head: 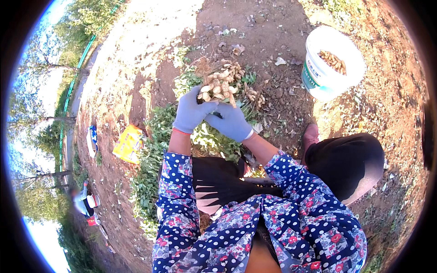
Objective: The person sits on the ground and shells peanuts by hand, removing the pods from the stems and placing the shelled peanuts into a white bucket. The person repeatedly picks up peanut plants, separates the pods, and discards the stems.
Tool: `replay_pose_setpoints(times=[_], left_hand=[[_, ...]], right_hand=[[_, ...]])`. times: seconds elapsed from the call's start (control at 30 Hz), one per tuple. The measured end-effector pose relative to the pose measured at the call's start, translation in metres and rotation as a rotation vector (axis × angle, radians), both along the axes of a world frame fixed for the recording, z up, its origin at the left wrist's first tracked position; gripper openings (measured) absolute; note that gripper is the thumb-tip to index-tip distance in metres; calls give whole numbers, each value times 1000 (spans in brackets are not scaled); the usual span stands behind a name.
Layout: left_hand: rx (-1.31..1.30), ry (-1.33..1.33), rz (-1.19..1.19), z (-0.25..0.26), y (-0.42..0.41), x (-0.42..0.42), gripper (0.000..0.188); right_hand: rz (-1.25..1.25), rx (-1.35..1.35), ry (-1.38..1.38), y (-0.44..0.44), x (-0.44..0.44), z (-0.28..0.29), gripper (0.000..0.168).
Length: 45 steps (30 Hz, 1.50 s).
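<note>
A cluster of unshelled peanuts on a pulled-up plant (220,83) is held up in front of me between both gloved hands. My left hand (193,111), in a thin grey glove, grips the bunch from its left side. Close beside it, my right hand (230,121) in a matching glove closes around the stems just below the pods; its fingertips are partly hidden. More peanuts (254,95) on roots show just right of the bunch, near the ground. Leafy green peanut plants (153,160) lie beneath and to the left of my hands.
A white plastic bucket (333,65) with picked peanuts (333,62) inside stands at the upper right. An orange-yellow bag (129,144) and a blue-and-white item (92,141) lie on the soil at left. Farther off is another person (83,202) beside a light-coloured bucket.
</note>
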State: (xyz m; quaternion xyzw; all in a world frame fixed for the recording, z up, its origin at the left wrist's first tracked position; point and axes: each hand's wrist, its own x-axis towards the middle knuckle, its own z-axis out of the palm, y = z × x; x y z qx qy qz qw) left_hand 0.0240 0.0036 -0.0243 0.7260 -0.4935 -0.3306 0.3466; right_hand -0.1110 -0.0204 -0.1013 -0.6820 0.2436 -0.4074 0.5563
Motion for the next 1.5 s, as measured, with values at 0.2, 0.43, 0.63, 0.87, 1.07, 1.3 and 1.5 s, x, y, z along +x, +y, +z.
replay_pose_setpoints(times=[0.2,0.43,0.63,0.87,1.07,1.3,1.5], left_hand=[[-288,491,152,24,21,23,46],[-338,925,194,36,20,-4,51],[-284,471,152,36,12,-5,36],[-133,97,-196,31,16,-3,47],[-222,262,-69,17,18,-20,49],[-91,193,-106,21,11,-38,37],[-70,-190,-47,10,2,-34,33]], right_hand=[[182,569,-426,-37,-28,18,40],[405,257,-357,-16,-14,19,62],[343,204,-1,11,2,15,56],[344,22,186,0,-12,3,51],[629,131,95,-32,-16,-41,59],[455,718,-674,-75,-56,-18,70],[451,354,-481,-63,-56,31,63]])
